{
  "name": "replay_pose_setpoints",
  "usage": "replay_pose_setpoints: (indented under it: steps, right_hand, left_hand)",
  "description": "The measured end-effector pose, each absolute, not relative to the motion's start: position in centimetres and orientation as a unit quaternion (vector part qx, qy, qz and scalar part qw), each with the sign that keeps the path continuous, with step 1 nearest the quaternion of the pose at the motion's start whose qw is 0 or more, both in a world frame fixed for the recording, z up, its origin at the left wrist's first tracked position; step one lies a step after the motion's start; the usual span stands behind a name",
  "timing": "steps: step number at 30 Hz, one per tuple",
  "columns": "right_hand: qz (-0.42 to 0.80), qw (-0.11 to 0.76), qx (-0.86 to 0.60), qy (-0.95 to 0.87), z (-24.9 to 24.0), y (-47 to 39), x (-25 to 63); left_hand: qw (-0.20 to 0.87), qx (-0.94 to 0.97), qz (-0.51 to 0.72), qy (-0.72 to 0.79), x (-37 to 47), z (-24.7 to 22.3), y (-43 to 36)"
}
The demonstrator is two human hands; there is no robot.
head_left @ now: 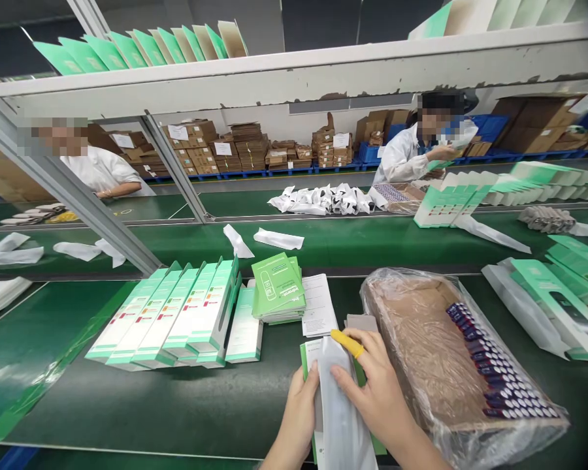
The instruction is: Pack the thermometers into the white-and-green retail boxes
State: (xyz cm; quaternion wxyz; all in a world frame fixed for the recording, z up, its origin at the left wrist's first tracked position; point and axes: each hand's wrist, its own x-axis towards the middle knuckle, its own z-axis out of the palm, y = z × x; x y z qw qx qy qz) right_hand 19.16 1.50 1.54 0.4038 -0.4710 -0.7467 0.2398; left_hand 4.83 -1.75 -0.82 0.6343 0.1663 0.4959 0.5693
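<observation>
My left hand is closed on the left edge of a long white plastic pouch, thumb on top. Beneath the pouch, a green booklet and white paper show at its edges. My right hand is closed on the pouch's right side, thumb pressed on its face and a yellow finger cot on one finger near its top end. What lies inside the pouch is hidden. Just beyond my hands are a stack of green booklets and a pile of white leaflets.
Several green-and-white boxes lean in a row on the left. A plastic-lined carton holding rows of batteries is close on my right. Loose white pouches lie on the green conveyor. Two people sit across it.
</observation>
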Motion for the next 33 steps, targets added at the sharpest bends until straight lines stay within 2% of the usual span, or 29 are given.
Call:
replay_pose_setpoints:
  steps: [8,12,15,20,27,33]
  right_hand:
    - [0.308,0.35,-0.48,-0.743,0.8,1.6,19.8]
    - [0.426,0.388,-0.477,-0.663,0.0,1.1,19.5]
    - [0.501,0.385,-0.484,-0.605,-0.5,0.6,19.1]
    - [0.515,0.401,-0.492,-0.576,-0.8,0.1,18.5]
    - [0.64,0.462,-0.403,-0.463,-1.8,-1.3,16.7]
    - [0.623,0.495,-0.454,-0.401,-0.7,0.4,17.3]
  left_hand:
    - [0.646,0.112,0.559,0.508,4.9,-1.0,-1.4]
    - [0.651,0.172,0.546,0.499,4.5,-1.2,-1.5]
    - [0.64,0.285,0.538,0.469,4.3,-1.2,-1.9]
    - [0.545,0.522,0.471,0.457,4.2,-0.3,-2.2]
    - [0.365,0.611,0.369,0.597,5.0,0.0,-2.0]
    - [0.364,0.686,0.362,0.516,4.0,-0.5,-2.8]
